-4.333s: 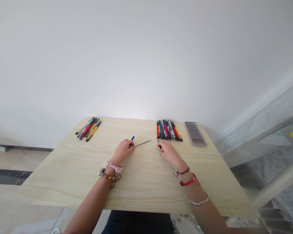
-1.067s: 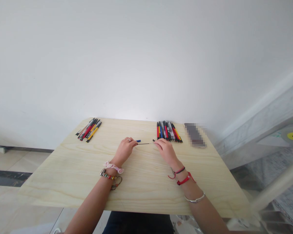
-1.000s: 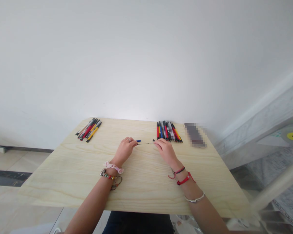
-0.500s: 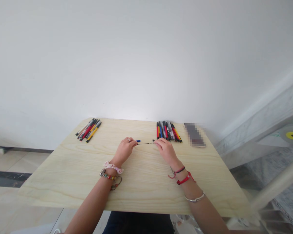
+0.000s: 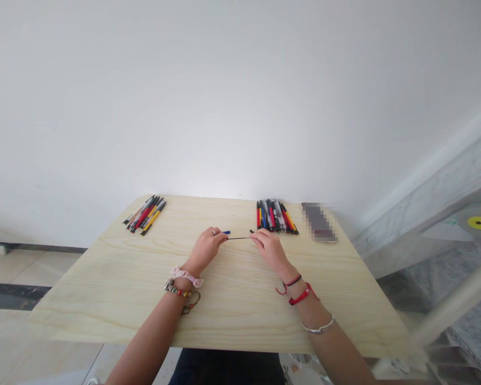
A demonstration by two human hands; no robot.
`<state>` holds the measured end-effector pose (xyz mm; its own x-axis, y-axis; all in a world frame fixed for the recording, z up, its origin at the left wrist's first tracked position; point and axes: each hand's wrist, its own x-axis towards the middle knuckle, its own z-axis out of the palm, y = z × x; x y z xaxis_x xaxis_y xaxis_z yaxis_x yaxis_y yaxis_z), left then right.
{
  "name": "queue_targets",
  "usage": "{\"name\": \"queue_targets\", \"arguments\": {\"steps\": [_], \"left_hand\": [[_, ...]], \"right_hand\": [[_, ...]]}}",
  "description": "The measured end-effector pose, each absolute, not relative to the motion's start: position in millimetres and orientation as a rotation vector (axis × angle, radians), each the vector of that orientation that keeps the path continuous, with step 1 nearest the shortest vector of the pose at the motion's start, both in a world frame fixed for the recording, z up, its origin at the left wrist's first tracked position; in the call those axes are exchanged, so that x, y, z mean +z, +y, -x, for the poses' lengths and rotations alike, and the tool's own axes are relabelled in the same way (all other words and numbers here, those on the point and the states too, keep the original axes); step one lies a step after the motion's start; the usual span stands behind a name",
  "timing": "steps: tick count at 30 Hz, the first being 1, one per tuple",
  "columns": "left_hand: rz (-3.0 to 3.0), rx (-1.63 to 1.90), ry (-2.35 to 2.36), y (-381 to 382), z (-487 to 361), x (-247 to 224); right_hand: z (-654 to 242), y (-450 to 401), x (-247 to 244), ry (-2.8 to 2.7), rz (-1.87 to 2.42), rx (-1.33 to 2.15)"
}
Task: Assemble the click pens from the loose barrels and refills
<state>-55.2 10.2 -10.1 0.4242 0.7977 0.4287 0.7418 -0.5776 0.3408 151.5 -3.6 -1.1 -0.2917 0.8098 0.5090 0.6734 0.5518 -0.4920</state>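
Note:
A thin dark pen refill spans the gap between my two hands, just over the table. My left hand is closed, pinching the refill's left end. A short blue pen part sticks out from those same fingers; how it is gripped is hidden. My right hand is closed as well, with its fingertips at the refill's right end. A small black piece shows by the right fingers, and I cannot tell whether it is held or lies on the table.
Several pens lie in a bunch at the table's back left. Another row of pens lies beyond my right hand. To its right is a blurred-out flat dark object. The wooden table meets a white wall behind.
My right hand has shifted slightly left, so the hands are a little closer together. More of the refill's dark length shows between them. Both hands stay closed.

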Motion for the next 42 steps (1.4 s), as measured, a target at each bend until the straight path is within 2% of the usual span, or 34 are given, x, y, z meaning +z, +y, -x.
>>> {"name": "queue_targets", "arguments": {"steps": [16,26,31,36,42], "left_hand": [[-2.519,0.924,1.346,9.7,53.8,-10.8],[-2.495,0.895,1.523,14.3,60.1,-14.8],[-2.515,0.87,1.545,14.3,60.5,-15.2],[-2.527,0.842,1.556,14.8,61.2,-15.8],[-2.553,0.821,1.529,14.2,61.3,-14.5]], "right_hand": [[-149.7,-2.0,2.0,-1.846,1.18,0.569],[-160.8,-1.8,-4.7,-2.092,1.687,0.038],[-161.6,-0.3,-5.4,-2.096,1.732,0.081],[-166.3,2.4,1.4,-2.056,1.576,0.215],[-164.0,1.7,4.0,-2.091,1.477,0.165]]}}
